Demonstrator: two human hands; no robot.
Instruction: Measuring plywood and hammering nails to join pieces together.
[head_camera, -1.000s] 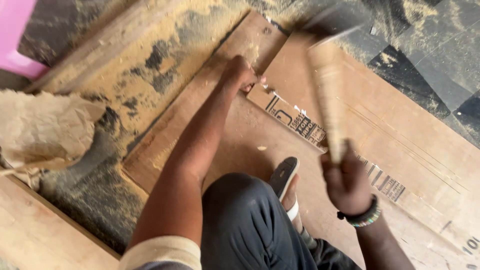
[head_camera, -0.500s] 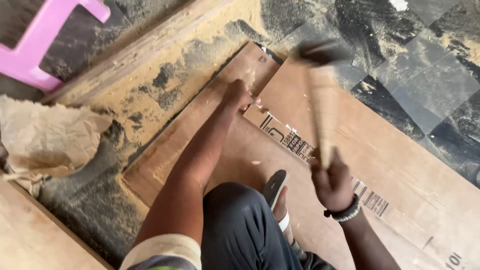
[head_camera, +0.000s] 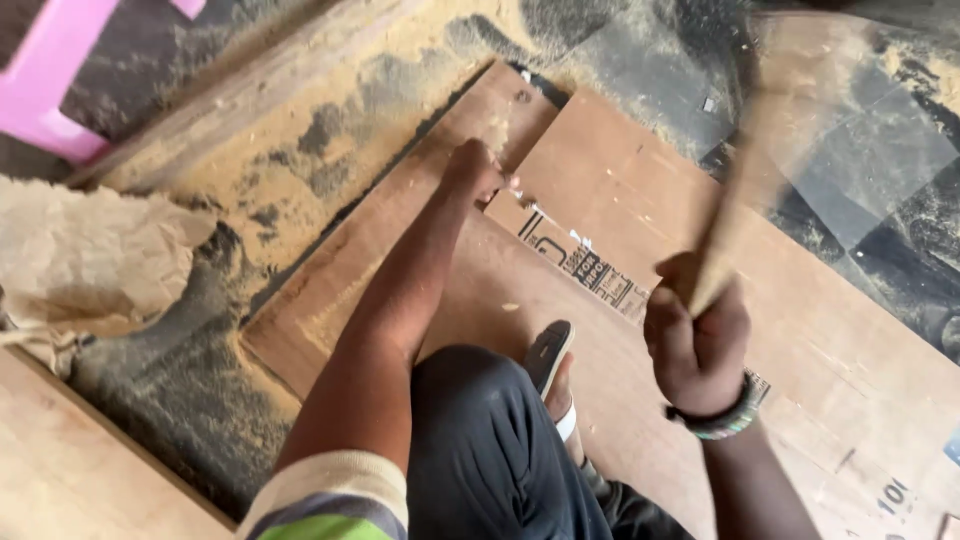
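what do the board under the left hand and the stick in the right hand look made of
The board under the left hand looks like raw, unfinished wood: matte brown, dusted with sawdust. The stick gripped in the right hand seems to be pale bare wood, probably a tool handle, but motion blur leaves that uncertain.

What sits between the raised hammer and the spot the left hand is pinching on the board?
Nothing visible. The right hand holds the blurred hammer handle raised; the left hand pinches something too small to identify on the plywood board. Only bare board lies between.

Matt, sawdust-dusted wooden board (head_camera: 400, 260), plain cardboard sheet (head_camera: 640, 200), crumpled brown paper (head_camera: 90, 260).
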